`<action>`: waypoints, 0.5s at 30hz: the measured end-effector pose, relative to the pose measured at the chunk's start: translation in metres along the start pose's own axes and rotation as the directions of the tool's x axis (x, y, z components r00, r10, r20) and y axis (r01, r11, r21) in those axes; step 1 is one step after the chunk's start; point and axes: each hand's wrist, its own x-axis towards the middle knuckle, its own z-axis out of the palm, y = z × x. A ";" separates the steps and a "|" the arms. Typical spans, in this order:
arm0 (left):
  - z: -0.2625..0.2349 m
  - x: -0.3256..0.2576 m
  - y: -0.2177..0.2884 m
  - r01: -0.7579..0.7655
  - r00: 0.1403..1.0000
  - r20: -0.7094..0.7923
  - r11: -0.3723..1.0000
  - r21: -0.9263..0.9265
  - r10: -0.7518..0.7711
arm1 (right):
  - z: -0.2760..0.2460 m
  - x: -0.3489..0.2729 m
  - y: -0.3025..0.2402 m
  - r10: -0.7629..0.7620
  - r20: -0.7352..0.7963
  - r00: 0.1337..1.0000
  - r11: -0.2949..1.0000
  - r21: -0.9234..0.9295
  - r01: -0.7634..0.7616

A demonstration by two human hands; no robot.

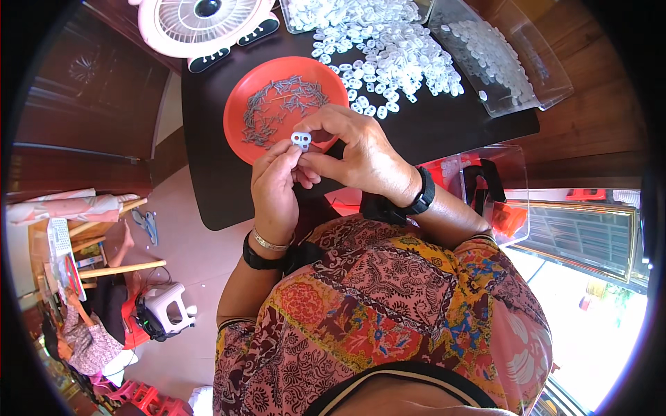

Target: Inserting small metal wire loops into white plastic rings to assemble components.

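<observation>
Between my two hands is a small white plastic piece (301, 138) with two round holes, held over the near edge of a red plastic bowl (237, 128). My left hand (274, 177) pinches it from below and to the left, thumb and finger closed. From the right, my right hand (361, 149) grips its upper and lower right sides with bent fingers. Whether a screw sits in the piece is too small to tell. Grey screws (260, 107) lie scattered inside the bowl.
Many similar white pieces (402, 59) are heaped on the dark table (208, 173). A clear bin (548, 76) of them stands at the right. A pink fan (208, 28) is at the back left. Another person (94, 347) sits at lower left.
</observation>
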 end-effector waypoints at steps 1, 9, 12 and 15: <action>-0.002 0.001 -0.001 -0.008 0.998 0.057 1.000 -0.020 0.009 | -0.001 0.000 0.000 0.000 0.000 1.000 1.000 0.001 0.000; 0.000 0.002 -0.005 0.016 1.000 0.028 0.998 -0.053 -0.014 | -0.003 -0.001 0.003 -0.148 0.043 0.988 0.985 -0.088 0.151; -0.003 0.003 -0.006 -0.004 0.999 0.043 0.999 0.040 0.002 | -0.002 -0.002 0.002 -0.170 0.036 0.985 0.977 -0.125 0.173; 0.003 0.001 -0.003 -0.018 0.999 0.043 0.996 0.090 0.015 | 0.003 -0.002 0.000 -0.209 0.031 0.977 0.946 -0.245 0.210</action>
